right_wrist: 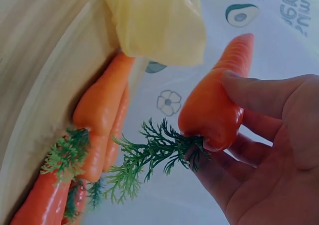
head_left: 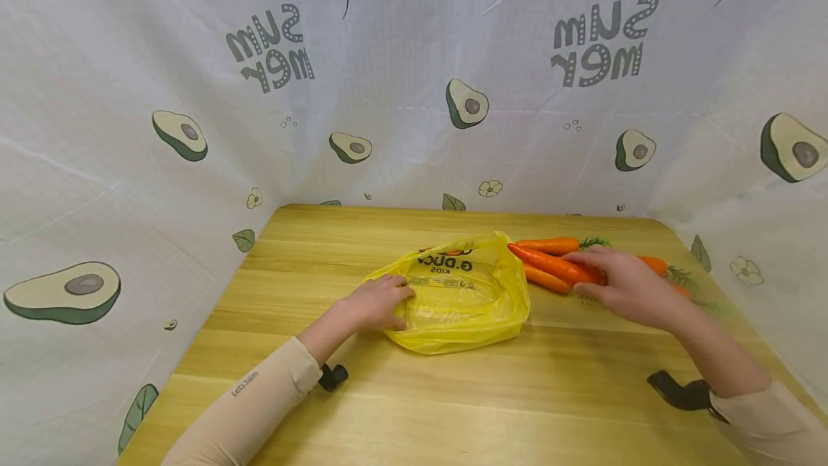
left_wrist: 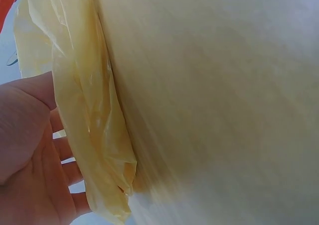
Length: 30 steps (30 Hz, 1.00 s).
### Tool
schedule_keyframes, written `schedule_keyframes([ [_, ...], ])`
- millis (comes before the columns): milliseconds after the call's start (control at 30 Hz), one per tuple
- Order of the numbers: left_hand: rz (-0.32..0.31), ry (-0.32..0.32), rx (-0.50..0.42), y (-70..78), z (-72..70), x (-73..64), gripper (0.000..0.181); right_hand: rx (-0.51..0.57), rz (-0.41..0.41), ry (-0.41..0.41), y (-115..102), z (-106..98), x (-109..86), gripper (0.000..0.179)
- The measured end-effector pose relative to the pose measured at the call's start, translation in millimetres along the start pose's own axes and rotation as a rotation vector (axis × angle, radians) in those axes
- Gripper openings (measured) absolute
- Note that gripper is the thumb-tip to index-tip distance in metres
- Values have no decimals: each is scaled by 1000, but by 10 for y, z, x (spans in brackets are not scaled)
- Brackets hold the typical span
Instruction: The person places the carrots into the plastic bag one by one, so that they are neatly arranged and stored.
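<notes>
A yellow plastic bag (head_left: 446,300) lies on the table with its mouth spread toward me and dark print showing. My left hand (head_left: 382,304) holds the bag's near-left rim, its fingertips reaching over the edge into the mouth. In the left wrist view, the crumpled bag edge (left_wrist: 92,120) hides those fingertips. Thumb and fingers of my right hand (right_wrist: 269,135) grip an orange-red carrot (right_wrist: 212,105) with green leaves (right_wrist: 154,158). The carrot is off the table, its narrow tip pointing toward the bag's right rim in the head view.
More carrots lie right of the bag: one orange carrot (head_left: 548,245) behind the held one, and others partly hidden by my right hand. Several are heaped together in the right wrist view (right_wrist: 102,103). A white curtain (head_left: 401,92) with avocado prints surrounds the wooden table (head_left: 453,401).
</notes>
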<state>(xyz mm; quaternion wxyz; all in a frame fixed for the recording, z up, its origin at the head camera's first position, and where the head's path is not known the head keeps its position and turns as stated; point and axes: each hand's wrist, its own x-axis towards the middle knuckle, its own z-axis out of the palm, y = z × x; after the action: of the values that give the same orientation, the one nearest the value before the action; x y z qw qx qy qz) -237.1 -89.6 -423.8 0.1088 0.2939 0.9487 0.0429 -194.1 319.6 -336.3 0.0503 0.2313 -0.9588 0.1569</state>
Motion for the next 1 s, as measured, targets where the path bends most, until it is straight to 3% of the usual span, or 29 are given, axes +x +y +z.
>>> schedule_keyframes([
  [500,29,2,66,-88,24,-45,66,6,-27,-39,-297,58,337,49],
  [1000,63,2,54,-93,29,-24,67,12,-56,-73,-482,210,601,44],
])
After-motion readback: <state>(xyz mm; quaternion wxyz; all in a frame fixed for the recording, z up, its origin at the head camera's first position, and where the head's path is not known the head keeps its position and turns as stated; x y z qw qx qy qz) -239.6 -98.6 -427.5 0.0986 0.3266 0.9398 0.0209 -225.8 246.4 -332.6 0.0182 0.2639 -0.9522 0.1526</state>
